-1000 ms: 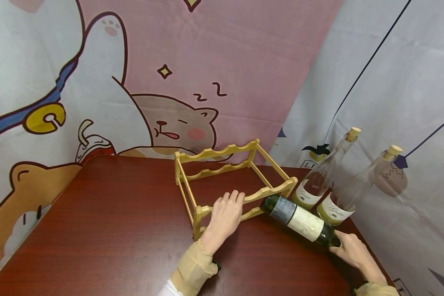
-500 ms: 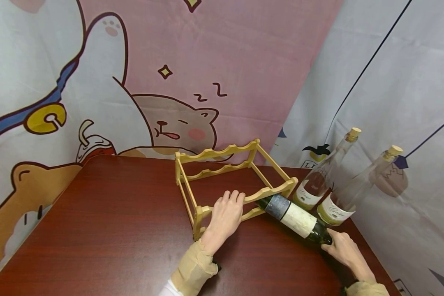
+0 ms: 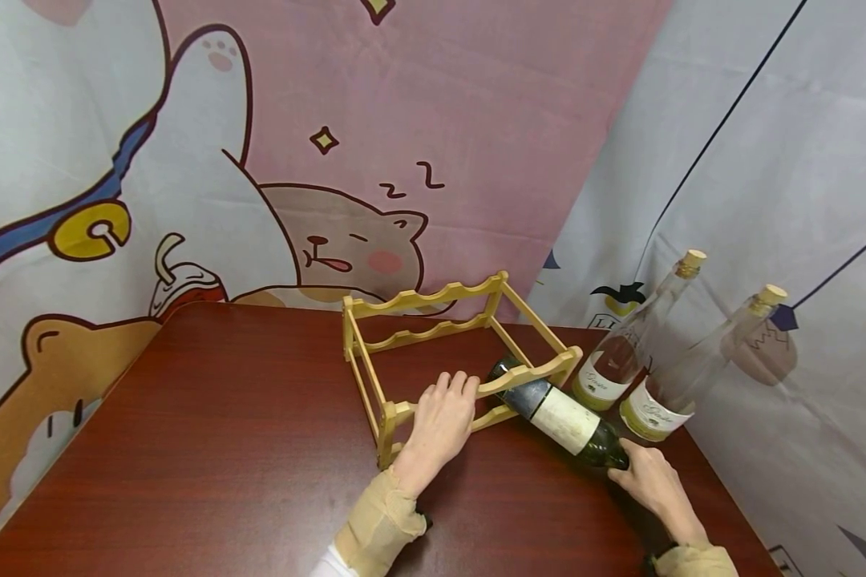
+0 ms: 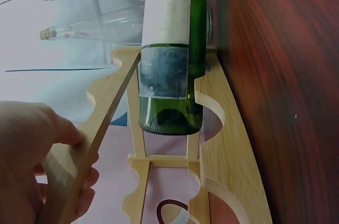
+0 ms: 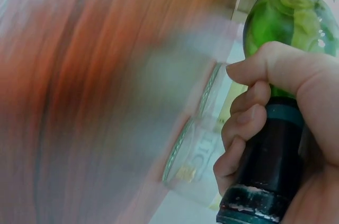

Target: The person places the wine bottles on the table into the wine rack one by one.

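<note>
A wooden wine rack with scalloped rails stands on the table. My left hand grips its upper front rail, thumb on one side and fingers curled under, as the left wrist view shows. My right hand holds a green wine bottle by its dark-wrapped neck. The bottle lies tilted, base toward the rack. In the left wrist view the bottle's base sits between the upper rail and the lower rail. Whether it touches the lower rail, I cannot tell.
Two clear corked bottles with white labels stand upright at the right, close beside the rack and the green bottle. A reddish-brown table carries everything. Printed cloth hangs behind it and along the right.
My right hand has moved left and the green bottle has gone base first between the rack's front rails. My left hand stays on the upper rail; the rack has not moved.
</note>
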`<action>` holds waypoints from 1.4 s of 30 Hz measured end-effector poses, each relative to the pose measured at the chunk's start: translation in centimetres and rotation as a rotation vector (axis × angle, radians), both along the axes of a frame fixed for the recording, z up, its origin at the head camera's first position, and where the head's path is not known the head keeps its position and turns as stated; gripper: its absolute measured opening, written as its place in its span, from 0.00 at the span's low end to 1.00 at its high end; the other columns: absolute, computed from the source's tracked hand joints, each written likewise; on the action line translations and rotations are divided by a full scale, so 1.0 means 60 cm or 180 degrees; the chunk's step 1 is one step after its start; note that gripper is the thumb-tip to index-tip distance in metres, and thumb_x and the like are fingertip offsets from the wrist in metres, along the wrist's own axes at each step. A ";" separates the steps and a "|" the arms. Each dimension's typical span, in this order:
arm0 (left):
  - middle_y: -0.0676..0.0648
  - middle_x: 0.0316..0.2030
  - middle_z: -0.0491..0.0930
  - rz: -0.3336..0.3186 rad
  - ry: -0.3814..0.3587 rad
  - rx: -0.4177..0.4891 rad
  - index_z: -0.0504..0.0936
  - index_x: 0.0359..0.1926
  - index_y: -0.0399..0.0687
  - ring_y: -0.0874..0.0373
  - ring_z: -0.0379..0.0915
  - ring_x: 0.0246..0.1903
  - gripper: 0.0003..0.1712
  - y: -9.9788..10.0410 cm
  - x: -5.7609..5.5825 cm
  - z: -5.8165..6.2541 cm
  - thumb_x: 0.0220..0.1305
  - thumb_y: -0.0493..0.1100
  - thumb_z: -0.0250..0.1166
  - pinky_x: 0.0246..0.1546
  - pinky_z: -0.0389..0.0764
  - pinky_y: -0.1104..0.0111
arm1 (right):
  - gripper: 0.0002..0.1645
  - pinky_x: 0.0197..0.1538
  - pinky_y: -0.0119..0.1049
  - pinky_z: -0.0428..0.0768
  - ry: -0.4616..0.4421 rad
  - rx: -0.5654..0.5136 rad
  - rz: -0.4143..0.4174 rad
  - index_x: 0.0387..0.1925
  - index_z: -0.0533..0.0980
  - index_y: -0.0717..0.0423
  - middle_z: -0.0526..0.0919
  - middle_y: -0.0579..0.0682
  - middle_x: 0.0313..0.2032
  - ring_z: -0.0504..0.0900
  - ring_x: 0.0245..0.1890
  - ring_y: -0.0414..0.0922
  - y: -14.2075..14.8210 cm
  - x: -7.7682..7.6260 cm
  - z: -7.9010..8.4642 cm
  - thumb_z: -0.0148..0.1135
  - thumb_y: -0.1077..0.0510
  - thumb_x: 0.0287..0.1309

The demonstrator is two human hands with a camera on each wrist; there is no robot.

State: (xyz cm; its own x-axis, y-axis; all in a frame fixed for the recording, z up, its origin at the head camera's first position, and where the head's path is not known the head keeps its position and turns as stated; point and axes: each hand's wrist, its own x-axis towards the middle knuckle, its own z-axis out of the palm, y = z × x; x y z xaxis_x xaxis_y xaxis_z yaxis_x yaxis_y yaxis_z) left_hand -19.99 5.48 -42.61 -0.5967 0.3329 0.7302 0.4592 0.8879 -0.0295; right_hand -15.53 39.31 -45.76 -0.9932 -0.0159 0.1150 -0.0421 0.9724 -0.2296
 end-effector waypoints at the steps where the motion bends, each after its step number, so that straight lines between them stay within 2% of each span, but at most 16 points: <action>1: 0.51 0.30 0.77 0.0002 0.0000 0.0005 0.78 0.38 0.49 0.55 0.73 0.30 0.11 0.000 0.000 0.001 0.52 0.42 0.65 0.22 0.71 0.70 | 0.16 0.22 0.38 0.65 -0.0004 0.0009 -0.0019 0.32 0.75 0.60 0.76 0.48 0.21 0.69 0.21 0.43 -0.004 -0.001 0.001 0.68 0.60 0.37; 12: 0.51 0.30 0.78 -0.0013 0.0006 0.0013 0.79 0.38 0.49 0.55 0.73 0.29 0.10 -0.001 0.001 0.002 0.53 0.42 0.65 0.22 0.71 0.70 | 0.18 0.21 0.40 0.66 0.0001 -0.0019 -0.0255 0.34 0.75 0.61 0.79 0.54 0.24 0.73 0.23 0.46 -0.045 -0.014 0.007 0.67 0.58 0.37; 19: 0.51 0.29 0.77 -0.0015 -0.0008 0.0016 0.79 0.37 0.49 0.55 0.73 0.29 0.10 -0.001 0.000 0.001 0.52 0.43 0.66 0.23 0.71 0.69 | 0.18 0.21 0.39 0.65 0.0057 -0.0102 -0.0370 0.34 0.76 0.63 0.78 0.53 0.22 0.71 0.21 0.46 -0.067 -0.026 0.006 0.67 0.58 0.38; 28: 0.51 0.29 0.76 0.0012 -0.0036 -0.0014 0.77 0.36 0.50 0.55 0.73 0.30 0.09 0.001 0.001 0.001 0.53 0.43 0.65 0.25 0.69 0.68 | 0.14 0.21 0.41 0.66 0.0196 -0.0224 -0.0454 0.28 0.76 0.61 0.77 0.51 0.19 0.71 0.20 0.46 -0.094 -0.035 0.009 0.66 0.58 0.37; 37: 0.51 0.30 0.77 0.0034 -0.0028 -0.0042 0.77 0.38 0.50 0.55 0.73 0.30 0.10 0.001 0.002 0.004 0.52 0.42 0.65 0.25 0.70 0.69 | 0.14 0.23 0.45 0.70 0.0332 -0.0361 -0.0506 0.29 0.76 0.64 0.81 0.58 0.22 0.78 0.22 0.51 -0.113 -0.048 0.008 0.66 0.58 0.38; 42: 0.51 0.30 0.77 0.0027 -0.0031 -0.0032 0.77 0.38 0.50 0.55 0.73 0.30 0.10 0.000 0.001 0.001 0.52 0.43 0.65 0.24 0.70 0.69 | 0.14 0.23 0.43 0.69 0.0362 -0.0438 -0.0553 0.28 0.76 0.64 0.82 0.58 0.22 0.78 0.21 0.51 -0.122 -0.055 0.010 0.66 0.59 0.38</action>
